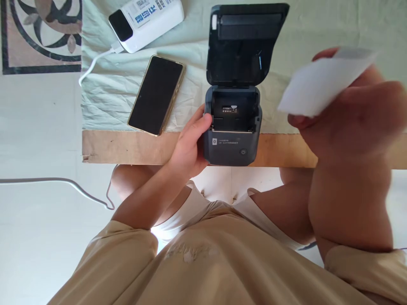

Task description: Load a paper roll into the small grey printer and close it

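Note:
A dark grey label printer (232, 148) rests at the table's front edge with its black lid (244, 46) swung up and back. Inside the printer's open bay, a small printed marking shows on the back wall. My left hand (190, 144) grips the printer's left side, the thumb on the rim of the bay. To the right, raised and blurred by motion, my right hand (356, 114) is closed on a piece of white paper (321, 87), apart from the printer. Whether the paper is a loose sheet or part of a roll, I cannot tell.
A phone (155, 95) with a dark screen lies left of the printer. Behind it is a white power bank (149, 25) with a white cable (95, 63) plugged in. A pale green cloth (187, 55) covers the table behind its bare wooden edge (133, 146).

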